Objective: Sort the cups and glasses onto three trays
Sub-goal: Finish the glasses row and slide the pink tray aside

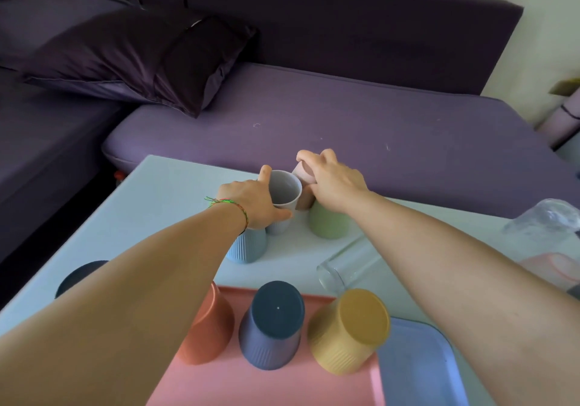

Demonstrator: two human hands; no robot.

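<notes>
Grey cup [285,190] tipped, mouth toward me, at the far end of the table [175,192]. My left hand [251,203] curls round its wall. My right hand [332,179] grips the pink cup [303,173] from above, just beside it. Green cup [328,222] upside down next to both. Near me, the orange cup [207,327], navy cup [273,324] and yellow cup [348,333] stand inverted on the pink tray [266,383]. Blue tray [417,368] to its right.
</notes>
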